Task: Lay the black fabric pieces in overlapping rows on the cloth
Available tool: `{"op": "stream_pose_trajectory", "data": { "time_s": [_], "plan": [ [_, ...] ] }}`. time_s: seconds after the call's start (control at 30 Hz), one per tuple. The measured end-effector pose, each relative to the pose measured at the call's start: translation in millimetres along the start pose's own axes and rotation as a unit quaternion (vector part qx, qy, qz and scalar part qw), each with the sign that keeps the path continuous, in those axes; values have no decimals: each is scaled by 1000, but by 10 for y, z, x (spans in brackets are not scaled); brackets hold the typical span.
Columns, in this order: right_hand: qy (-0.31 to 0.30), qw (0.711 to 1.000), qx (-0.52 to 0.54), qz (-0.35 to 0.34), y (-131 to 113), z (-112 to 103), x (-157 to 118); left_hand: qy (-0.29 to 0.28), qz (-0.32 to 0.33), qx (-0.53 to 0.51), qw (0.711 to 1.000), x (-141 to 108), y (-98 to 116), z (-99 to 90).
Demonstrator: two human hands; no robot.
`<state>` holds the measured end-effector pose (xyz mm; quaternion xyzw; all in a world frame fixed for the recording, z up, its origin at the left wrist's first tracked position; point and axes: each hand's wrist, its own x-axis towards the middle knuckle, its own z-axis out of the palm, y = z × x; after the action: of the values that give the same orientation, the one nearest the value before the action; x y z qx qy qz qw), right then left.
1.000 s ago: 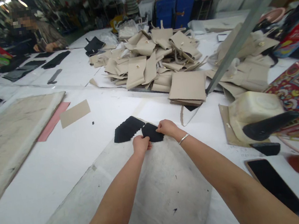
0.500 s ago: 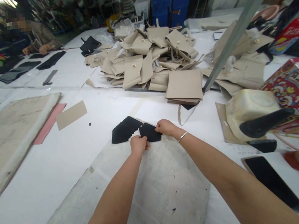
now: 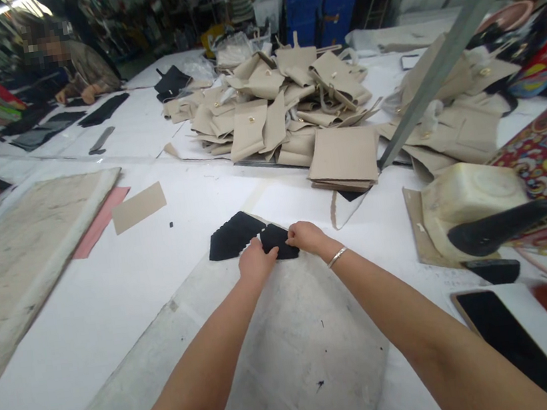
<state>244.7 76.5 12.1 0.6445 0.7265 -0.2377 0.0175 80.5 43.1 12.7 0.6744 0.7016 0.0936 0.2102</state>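
Observation:
Several black pieces, apparently fabric or leather, lie overlapped as a fan [image 3: 234, 235] at the far end of a grey, stained board [image 3: 299, 322]. To their right is another small black stack [image 3: 279, 240]. My left hand [image 3: 257, 261] is closed on the near left edge of this stack, its thumb pointing right. My right hand [image 3: 306, 237], with a silver bangle at the wrist, pinches the stack's right edge between thumb and fingertips. The hands partly hide where the pieces overlap.
A heap of beige bag parts [image 3: 250, 124] and a square beige stack [image 3: 345, 155] lie beyond. A slanted metal post [image 3: 437, 69] rises at right. Nearby are a cream container with a black handle [image 3: 477, 198] and a phone [image 3: 513, 341]. A co-worker [image 3: 87, 68] is at far left.
My left hand has turned and shifted slightly right, its fingers further over the black stack. My right hand keeps its pinch at the edge. The whole view has shifted a little.

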Motion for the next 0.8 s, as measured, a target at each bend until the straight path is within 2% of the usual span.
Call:
{"op": "stream_pose_trajectory", "data": {
  "time_s": [0.07, 0.1, 0.17, 0.23, 0.33, 0.47, 0.6, 0.8],
  "plan": [
    [-9, 1000, -1, 5, -26, -37, 5, 38, 143, 72, 986, -22, -69, -53],
    [-13, 1000, -2, 7, -38, -55, 6, 38, 221, 99, 970, -20, -113, -64],
    [-14, 1000, -7, 10, -61, -86, 2, 9, 350, 148, 925, 10, -201, -56],
    [-13, 1000, -13, 16, -82, -106, -13, -30, 415, 188, 890, 60, -262, -25],
    [-16, 1000, -18, 17, -110, -117, -52, -61, 453, 231, 859, 119, -270, 5],
    [-34, 998, -36, 35, -149, -100, -92, -75, 474, 256, 839, 141, -190, -35],
    [-48, 997, -43, 49, -186, -68, -74, -88, 459, 241, 851, 190, -141, -75],
    [-43, 998, -27, 25, -214, -91, -13, -87, 421, 219, 876, 272, -127, -109]
  ]
}}
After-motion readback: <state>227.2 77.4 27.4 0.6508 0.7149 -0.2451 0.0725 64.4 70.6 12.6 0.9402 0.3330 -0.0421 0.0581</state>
